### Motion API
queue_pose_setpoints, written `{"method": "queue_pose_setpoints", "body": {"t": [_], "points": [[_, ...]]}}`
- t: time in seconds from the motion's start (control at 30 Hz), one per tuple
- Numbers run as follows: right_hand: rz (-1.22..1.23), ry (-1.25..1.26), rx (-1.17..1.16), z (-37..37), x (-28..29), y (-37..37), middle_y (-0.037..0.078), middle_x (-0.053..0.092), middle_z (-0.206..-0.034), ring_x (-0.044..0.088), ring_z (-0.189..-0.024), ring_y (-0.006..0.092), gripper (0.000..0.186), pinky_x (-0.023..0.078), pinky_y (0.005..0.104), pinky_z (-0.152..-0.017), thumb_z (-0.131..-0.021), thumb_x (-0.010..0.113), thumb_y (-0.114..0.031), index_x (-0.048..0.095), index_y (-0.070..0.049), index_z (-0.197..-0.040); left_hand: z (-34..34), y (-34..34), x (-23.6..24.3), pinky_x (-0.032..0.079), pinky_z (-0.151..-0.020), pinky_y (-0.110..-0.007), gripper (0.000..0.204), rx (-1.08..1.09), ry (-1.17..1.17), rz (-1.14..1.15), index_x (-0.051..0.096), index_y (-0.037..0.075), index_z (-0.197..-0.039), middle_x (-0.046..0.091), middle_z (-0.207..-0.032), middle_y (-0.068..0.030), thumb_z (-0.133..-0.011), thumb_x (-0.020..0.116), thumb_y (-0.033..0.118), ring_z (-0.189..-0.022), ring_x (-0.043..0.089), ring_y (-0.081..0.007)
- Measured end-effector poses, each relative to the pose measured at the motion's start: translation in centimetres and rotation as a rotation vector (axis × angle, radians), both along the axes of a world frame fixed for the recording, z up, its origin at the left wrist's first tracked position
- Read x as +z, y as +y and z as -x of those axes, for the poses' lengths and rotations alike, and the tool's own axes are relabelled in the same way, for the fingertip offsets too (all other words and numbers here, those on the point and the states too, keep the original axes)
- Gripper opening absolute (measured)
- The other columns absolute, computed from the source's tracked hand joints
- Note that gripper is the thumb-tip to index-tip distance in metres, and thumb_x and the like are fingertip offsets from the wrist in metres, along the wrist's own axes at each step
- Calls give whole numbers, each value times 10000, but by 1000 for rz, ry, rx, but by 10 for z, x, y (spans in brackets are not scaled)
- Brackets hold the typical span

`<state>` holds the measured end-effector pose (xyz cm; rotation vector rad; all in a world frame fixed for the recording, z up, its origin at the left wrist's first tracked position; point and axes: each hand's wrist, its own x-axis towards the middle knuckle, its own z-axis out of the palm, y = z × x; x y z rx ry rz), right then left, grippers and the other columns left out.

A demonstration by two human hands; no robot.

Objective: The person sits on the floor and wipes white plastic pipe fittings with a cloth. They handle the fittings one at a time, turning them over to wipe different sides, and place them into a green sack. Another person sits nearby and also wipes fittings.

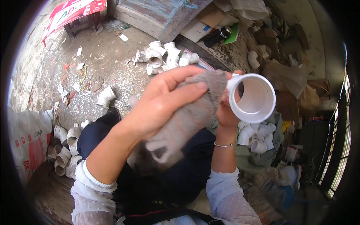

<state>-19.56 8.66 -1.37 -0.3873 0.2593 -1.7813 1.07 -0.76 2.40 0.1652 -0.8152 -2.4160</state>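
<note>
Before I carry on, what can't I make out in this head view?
All in the head view:
- Some fingers of the left hand: hidden by the grey cloth.
- Part of the right hand: hidden behind the cloth and the white pipe fitting, so its full grip is unclear.
- The fitting's far end: hidden by its own near opening.
- The cloth's lower edge: blurred.
- The white sack's left side: cut off by the fisheye rim.

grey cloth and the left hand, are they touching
Touching: the head view shows the left hand gripping the grey cloth, with no gap between them.
</note>
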Motion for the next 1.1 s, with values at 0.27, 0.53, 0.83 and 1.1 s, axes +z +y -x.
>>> {"method": "queue_pose_setpoints", "body": {"t": [0.27,0.53,0.83,1.1], "points": [[-410,470,-440,-9,-12,-19,166,559,-1213,545,-1104,274,521,406,398,-986,-931,342,-404,510,4,-1207,8,5,-5,430,-882,-238,441,56,-35,198,456,-18,-1297,588,-1130,-68,-891,571,109,-1016,531,-95],[-498,431,-238,-32,12,-30,136,619,-1113,579,-1029,260,523,422,370,-952,-941,355,-412,548,17,-1169,-7,-10,-5,487,-785,-252,306,-103,-25,-275,544,-69,-1161,616,-1042,-95,-888,517,64,-896,594,-137],[-478,490,-130,-38,32,-26,204,640,-927,636,-782,251,585,525,343,-706,-905,303,-464,522,20,-1150,-3,8,-19,493,-747,-266,236,-14,-165,617,610,-5,-1087,656,-978,-74,-862,547,25,-860,611,-129],[-441,546,-336,-25,36,-11,234,603,-1027,616,-917,307,530,511,400,-814,-912,366,-425,457,-1,-1217,5,11,-35,518,-675,-375,305,507,-461,1515,623,73,-971,614,-857,-139,-669,648,34,-769,606,-330]]}}
